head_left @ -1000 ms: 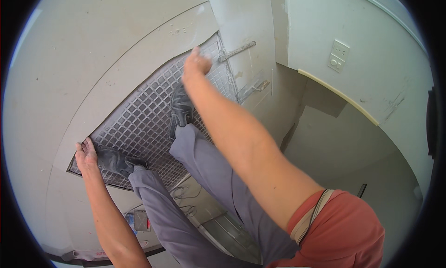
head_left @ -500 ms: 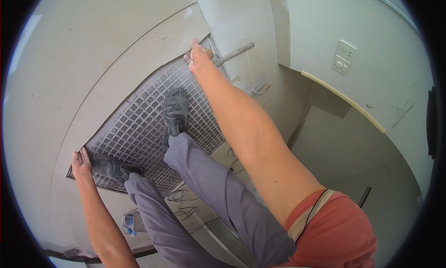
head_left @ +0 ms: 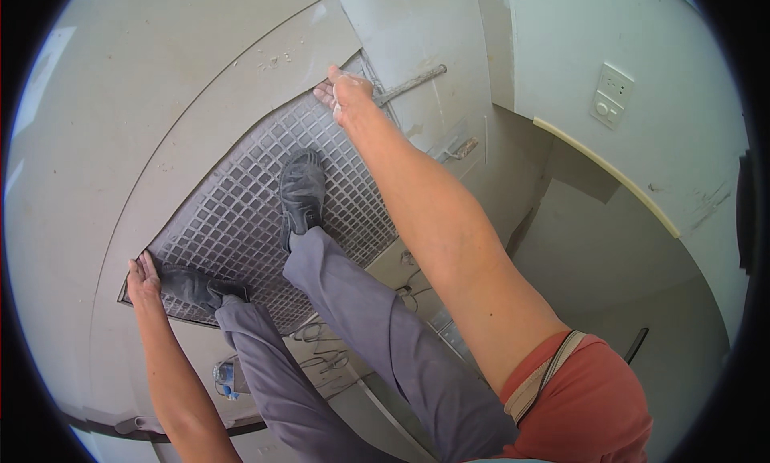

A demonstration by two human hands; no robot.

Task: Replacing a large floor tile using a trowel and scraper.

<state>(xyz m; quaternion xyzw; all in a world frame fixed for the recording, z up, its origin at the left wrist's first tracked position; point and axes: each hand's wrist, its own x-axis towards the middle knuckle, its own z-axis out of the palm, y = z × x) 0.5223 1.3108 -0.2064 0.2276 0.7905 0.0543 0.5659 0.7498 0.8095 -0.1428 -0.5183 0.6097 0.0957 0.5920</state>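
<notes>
A beige floor tile strip (head_left: 233,102) ends at a straight edge in front of my feet. At its near left corner, my left hand (head_left: 144,278) touches the edge with its fingers stretched out. My right hand (head_left: 346,92), dusted with white, is at the far right end of the same edge, thumb and fingers apart. Whether the fingers reach under the tile cannot be made out. Between the hands lies a grey panel with a raised square grid (head_left: 249,194), and my two dark shoes (head_left: 302,192) are on it.
Right of my right hand lies a dusty metal bar-like tool (head_left: 413,84), and beyond it a trowel-like tool (head_left: 461,148). Loose cables (head_left: 321,359) and a clear and blue container (head_left: 228,379) are near my legs. A pale wall with a socket plate (head_left: 612,95) rises at right.
The view has shifted slightly, so the wall and tools appear farther right. My right hand's fingers look a little more spread at the tile edge. My left hand stays at its corner.
</notes>
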